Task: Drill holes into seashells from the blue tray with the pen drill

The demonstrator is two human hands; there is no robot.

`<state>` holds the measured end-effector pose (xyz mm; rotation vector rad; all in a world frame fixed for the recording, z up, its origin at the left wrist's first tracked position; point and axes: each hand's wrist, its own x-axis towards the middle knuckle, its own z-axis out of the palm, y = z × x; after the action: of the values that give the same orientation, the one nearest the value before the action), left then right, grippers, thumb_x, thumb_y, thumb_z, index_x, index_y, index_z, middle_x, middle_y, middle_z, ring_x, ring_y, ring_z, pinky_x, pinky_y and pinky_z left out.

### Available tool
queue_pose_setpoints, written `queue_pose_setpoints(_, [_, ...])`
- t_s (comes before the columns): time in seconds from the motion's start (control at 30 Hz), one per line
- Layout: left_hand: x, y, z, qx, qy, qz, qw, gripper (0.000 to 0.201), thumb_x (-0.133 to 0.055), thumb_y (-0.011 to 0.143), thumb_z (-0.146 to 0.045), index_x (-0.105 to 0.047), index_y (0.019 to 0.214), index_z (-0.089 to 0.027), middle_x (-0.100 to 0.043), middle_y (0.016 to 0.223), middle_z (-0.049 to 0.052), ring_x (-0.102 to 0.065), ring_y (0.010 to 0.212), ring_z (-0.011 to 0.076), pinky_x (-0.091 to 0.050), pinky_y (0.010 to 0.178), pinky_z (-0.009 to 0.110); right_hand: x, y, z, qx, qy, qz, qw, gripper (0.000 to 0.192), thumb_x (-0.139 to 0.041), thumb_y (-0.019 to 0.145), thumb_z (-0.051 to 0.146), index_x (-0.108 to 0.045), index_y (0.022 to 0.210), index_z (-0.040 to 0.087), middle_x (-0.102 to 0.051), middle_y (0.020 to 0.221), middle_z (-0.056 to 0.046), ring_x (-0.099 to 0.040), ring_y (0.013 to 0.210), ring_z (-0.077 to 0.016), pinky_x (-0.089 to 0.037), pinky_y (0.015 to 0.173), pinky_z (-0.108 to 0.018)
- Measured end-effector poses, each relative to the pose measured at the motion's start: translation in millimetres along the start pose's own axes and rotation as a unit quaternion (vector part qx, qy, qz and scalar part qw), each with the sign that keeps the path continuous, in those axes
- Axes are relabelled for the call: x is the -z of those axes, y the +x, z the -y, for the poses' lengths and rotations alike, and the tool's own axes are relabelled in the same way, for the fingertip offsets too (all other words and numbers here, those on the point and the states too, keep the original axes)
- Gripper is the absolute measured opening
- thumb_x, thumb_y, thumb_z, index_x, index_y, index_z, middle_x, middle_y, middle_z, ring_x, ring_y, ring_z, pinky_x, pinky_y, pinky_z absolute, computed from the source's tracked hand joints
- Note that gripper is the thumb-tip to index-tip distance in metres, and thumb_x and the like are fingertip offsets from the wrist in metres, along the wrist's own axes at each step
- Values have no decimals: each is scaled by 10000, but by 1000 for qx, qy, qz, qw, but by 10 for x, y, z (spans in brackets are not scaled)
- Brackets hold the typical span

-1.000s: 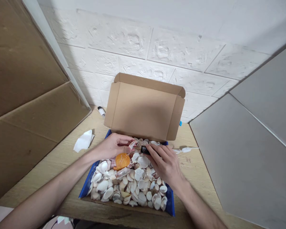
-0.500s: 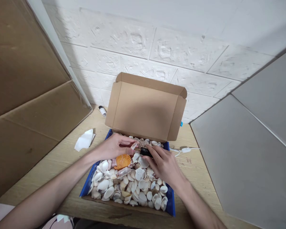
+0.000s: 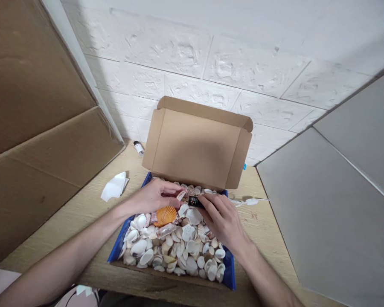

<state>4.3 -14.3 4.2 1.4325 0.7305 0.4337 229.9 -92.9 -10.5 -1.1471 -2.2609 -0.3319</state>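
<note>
An open blue cardboard box (image 3: pixel 117 246) full of several white and tan seashells sits on a wooden table, its brown lid (image 3: pixel 195 145) standing upright at the back. My left hand (image 3: pixel 153 196) pinches a small pinkish shell (image 3: pixel 181 195) above the far part of the pile. My right hand (image 3: pixel 222 217) holds a small black tube-like object (image 3: pixel 193 201) whose tip meets that shell. An orange scallop shell (image 3: pixel 165 215) lies just below my left hand. A small clear vial (image 3: pixel 165 230) rests among the shells.
A crumpled white tissue (image 3: pixel 114 186) lies on the table (image 3: pixel 80 215) left of the box. A small bottle (image 3: pixel 138 148) lies near the white brick wall. A white cable with a switch (image 3: pixel 251 201) runs right of the box. Cardboard sheets (image 3: pixel 35 128) lean at left, grey panels (image 3: pixel 333 204) at right.
Both hands stay almost where they were, over the far part of the shells. The black object has shifted slightly between my right fingers. The view has drifted a little.
</note>
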Motion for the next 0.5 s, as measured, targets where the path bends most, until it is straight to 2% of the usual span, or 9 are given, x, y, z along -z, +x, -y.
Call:
queue_pose_setpoints(0.1, [2,18,25,1,8,-8,1000,360,-715,736,-229,-714,1075,-108,-743,1034,74,-680,914,214,-518,856,327,4,15,22,-9,26,18,999,256,-554,922,218,-571,1152,109,-708,973,-115,-662,838,-192,-559,724,-312])
queue_pose_setpoints(0.27, [-7,21,45,2,22,-12,1000,395,-718,716,-207,-714,1102,-121,-736,1066,76,-672,921,204,-507,873,331,13,30,60,-12,31,57,998,300,-500,954,308,-584,1137,86,-712,883,-103,-674,711,-175,-567,602,-290])
queue_pose_setpoints(0.5, [7,18,87,-8,43,-9,999,370,-723,752,-233,-714,1107,-128,-728,1064,65,-656,935,203,-502,879,330,-2,29,48,-13,47,54,997,308,-505,952,299,-581,1147,73,-710,879,-104,-680,718,-179,-576,605,-295])
